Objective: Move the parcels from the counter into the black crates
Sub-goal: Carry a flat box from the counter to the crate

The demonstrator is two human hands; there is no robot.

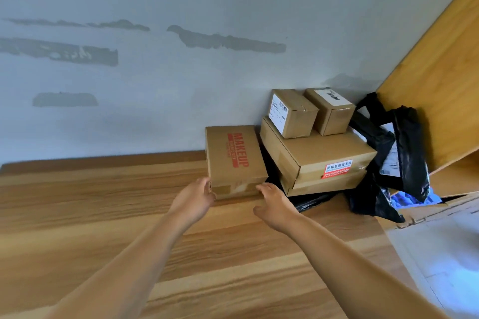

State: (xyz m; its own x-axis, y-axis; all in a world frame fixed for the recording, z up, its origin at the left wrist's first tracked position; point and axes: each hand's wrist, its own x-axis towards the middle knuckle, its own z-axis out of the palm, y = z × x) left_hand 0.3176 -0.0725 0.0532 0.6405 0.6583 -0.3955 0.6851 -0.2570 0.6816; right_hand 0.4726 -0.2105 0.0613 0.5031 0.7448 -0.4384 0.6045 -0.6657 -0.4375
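A brown cardboard parcel printed MAKEUP in red (pixel 233 155) lies on the wooden counter (pixel 103 215) against the wall. My left hand (pixel 195 199) touches its near left corner with relaxed fingers. My right hand (pixel 274 204) reaches to its near right corner, fingers loosely curled, holding nothing. Right of it a large flat box with a red and white label (pixel 316 158) carries two small labelled boxes (pixel 293 114) (pixel 331 111). Black plastic mailer bags (pixel 404 153) are heaped at the far right. No black crate is in view.
A grey wall with patched marks rises behind the counter. A wooden panel (pixel 440 72) slants up at the right, beside the bags. The counter's right edge drops to a pale floor (pixel 445 254) at lower right.
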